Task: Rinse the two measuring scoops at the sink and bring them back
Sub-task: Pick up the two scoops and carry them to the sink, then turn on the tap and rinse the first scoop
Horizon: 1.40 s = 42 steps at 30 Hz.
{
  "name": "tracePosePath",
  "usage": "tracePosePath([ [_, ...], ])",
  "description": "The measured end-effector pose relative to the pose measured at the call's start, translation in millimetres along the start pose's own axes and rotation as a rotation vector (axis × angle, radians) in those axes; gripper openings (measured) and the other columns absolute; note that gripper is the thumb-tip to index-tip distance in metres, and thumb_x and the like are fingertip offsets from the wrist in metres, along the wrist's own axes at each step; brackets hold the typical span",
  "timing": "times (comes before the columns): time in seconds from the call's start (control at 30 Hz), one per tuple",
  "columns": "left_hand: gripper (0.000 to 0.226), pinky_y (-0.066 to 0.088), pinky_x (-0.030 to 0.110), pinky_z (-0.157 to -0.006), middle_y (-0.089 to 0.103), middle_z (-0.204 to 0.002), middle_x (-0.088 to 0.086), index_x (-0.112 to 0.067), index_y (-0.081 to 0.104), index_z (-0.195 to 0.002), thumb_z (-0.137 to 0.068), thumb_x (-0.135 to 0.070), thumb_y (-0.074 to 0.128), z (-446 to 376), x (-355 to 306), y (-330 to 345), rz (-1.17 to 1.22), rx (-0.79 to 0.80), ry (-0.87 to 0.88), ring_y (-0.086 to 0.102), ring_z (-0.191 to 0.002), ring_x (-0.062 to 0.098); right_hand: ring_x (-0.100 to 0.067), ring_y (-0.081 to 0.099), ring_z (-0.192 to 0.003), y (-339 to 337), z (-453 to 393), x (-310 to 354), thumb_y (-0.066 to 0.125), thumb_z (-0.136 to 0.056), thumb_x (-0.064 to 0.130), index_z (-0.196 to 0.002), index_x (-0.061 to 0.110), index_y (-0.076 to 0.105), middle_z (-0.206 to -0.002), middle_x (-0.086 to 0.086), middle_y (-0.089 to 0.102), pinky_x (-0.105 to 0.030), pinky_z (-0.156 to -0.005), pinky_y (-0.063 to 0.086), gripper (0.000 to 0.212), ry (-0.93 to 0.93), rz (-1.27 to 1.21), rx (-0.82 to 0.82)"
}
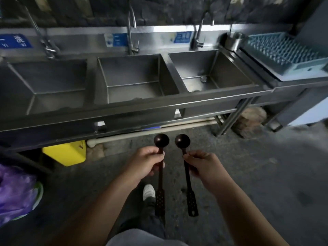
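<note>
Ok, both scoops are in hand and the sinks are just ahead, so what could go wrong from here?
1. Each hand, left hand and right hand, pinches its scoop high on the handle, near the bowl. The left scoop and right scoop hang long below the grip, so they may swing, slip or knock the sink's front edge.
2. The scoop bowls sit close together and could clash.
3. Three basins; the middle basin lies straight ahead, but no tap looks to be running.

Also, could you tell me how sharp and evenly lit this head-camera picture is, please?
Head view: dim overall; glare along the steel backsplash behind the right basin; wide-angle bending curves the sink front; edges smear, as at the purple bag; both hands and the scoops are fairly sharp.
</note>
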<state>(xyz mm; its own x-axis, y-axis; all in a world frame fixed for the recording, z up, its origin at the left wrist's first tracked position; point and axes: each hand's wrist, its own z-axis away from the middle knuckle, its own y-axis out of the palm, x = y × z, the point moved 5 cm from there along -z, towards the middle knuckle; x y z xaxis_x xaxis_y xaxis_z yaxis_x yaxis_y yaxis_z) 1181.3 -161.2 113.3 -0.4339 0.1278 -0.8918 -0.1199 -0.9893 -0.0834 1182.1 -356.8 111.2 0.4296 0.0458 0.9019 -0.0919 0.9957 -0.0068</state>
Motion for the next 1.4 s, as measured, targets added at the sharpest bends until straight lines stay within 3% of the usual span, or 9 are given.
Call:
tracePosePath([
  [0.4, 0.011, 0.041, 0.019, -0.045, 0.076, -0.071, 0.001, -0.014, 0.068, -0.083, -0.09, -0.019, 0.063, -247, -102, -81, -0.014, -0.082, -0.005, 0.063, -0.055, 0.007, -0.009, 0.046, -0.045, 6, -262, 121, 0.065, -0.089, 0.002, -0.072, 0.008, 0.073, -0.056, -0.005, 0.056, -0.019, -0.044, 0.033, 0.019, 0.045, 0.031, 0.042],
  [0.63, 0.017, 0.034, 0.015, -0.036, 0.069, -0.059, 0.005, -0.001, 0.069, -0.077, -0.09, -0.011, 0.064, -359, -127, -129, 0.084, -0.284, -0.07, 0.051, -0.035, 0.004, -0.008, 0.056, -0.048, 49, -412, 165, 0.067, -0.088, -0.001, -0.067, 0.01, 0.074, -0.058, -0.005, 0.062, -0.021, -0.051, 0.045, 0.024, 0.095, 0.038, 0.185],
  [0.77, 0.015, 0.039, 0.019, -0.043, 0.064, -0.053, -0.006, -0.014, 0.069, -0.074, -0.088, -0.014, 0.066, -419, -123, -159, 0.092, -0.383, -0.15, 0.057, -0.045, 0.004, -0.008, 0.052, -0.044, 68, -498, 182, 0.066, -0.089, 0.001, -0.066, 0.009, 0.072, -0.054, -0.004, 0.058, -0.021, -0.047, 0.039, 0.025, 0.122, 0.084, 0.27],
  [0.83, 0.019, 0.037, 0.021, -0.044, 0.061, -0.054, -0.003, -0.018, 0.067, -0.07, -0.088, -0.013, 0.065, -446, -114, -175, 0.129, -0.428, -0.198, 0.055, -0.045, 0.006, -0.008, 0.048, -0.043, 75, -537, 185, 0.065, -0.09, 0.004, -0.076, 0.002, 0.071, -0.053, -0.004, 0.055, -0.023, -0.047, 0.034, 0.016, 0.164, 0.135, 0.3],
  [0.97, 0.015, 0.03, 0.015, -0.036, 0.055, -0.049, 0.001, -0.014, 0.065, -0.073, -0.088, -0.011, 0.065, -499, -85, -209, 0.253, -0.521, -0.332, 0.046, -0.035, 0.006, -0.007, 0.058, -0.05, 92, -614, 168, 0.065, -0.091, 0.003, -0.074, 0.007, 0.071, -0.058, -0.003, 0.062, -0.019, -0.052, 0.048, 0.018, 0.27, 0.11, 0.278],
  [1.1, 0.003, 0.034, 0.017, -0.033, 0.061, -0.052, 0.004, -0.007, 0.065, -0.089, -0.088, -0.009, 0.065, -550, -37, -234, 0.316, -0.593, -0.447, 0.052, -0.035, 0.005, -0.012, 0.063, -0.062, 108, -684, 117, 0.067, -0.09, 0.007, -0.069, 0.017, 0.075, -0.068, -0.007, 0.067, -0.031, -0.069, 0.056, 0.024, 0.37, 0.163, 0.193],
  [1.23, 0.01, 0.036, 0.017, -0.035, 0.06, -0.058, 0.005, -0.015, 0.062, -0.082, -0.089, -0.008, 0.061, -598, 24, -246, 0.321, -0.632, -0.496, 0.054, -0.038, 0.004, -0.012, 0.059, -0.056, 119, -739, 52, 0.066, -0.091, 0.013, -0.069, 0.018, 0.071, -0.065, -0.006, 0.066, -0.028, -0.059, 0.049, 0.023, 0.407, 0.25, 0.088],
  [1.4, 0.021, 0.039, 0.017, -0.038, 0.06, -0.065, 0.007, -0.018, 0.058, -0.074, -0.089, -0.004, 0.06, -652, 95, -255, 0.244, -0.633, -0.552, 0.055, -0.052, 0.014, -0.013, 0.05, -0.053, 137, -781, -22, 0.06, -0.095, 0.007, -0.067, 0.016, 0.058, -0.062, -0.006, 0.054, -0.022, -0.049, 0.042, 0.03, 0.455, 0.242, 0.029],
])
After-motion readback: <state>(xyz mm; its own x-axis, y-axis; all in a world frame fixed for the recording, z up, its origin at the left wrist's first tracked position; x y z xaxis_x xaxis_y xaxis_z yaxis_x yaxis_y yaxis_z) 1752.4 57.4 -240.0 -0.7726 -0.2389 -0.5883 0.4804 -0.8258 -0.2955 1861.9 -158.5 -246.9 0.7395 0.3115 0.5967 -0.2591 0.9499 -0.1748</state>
